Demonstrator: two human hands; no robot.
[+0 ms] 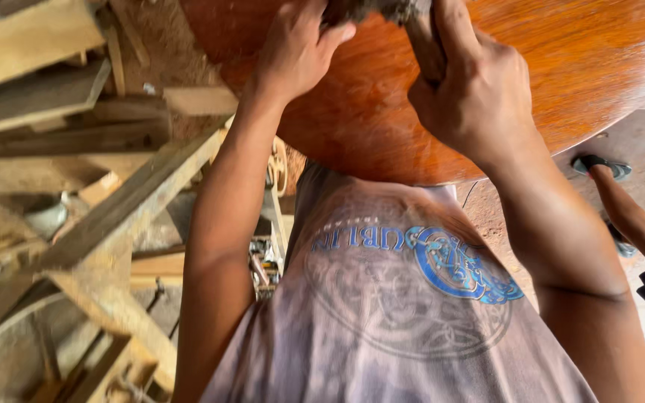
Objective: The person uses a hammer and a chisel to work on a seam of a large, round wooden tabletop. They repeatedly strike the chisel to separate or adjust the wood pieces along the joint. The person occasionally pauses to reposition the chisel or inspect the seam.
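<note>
A round, glossy reddish-brown wooden tabletop (576, 67) fills the top of the head view. My left hand (293, 48) presses on it near the top edge, fingers curled onto a dark, rough lump (371, 9) that is mostly cut off by the frame. My right hand (472, 86) is closed around a brownish handle-like piece (425, 46) that leads up to the same lump. Both forearms reach up from my grey printed shirt (397, 298) below.
Rough planks and offcuts (113, 209) are piled at the left over a sawdust floor. A wooden block (199, 99) lies beside the tabletop's left rim. At the right, my leg and foot in a sandal (599, 166) stand on bare ground.
</note>
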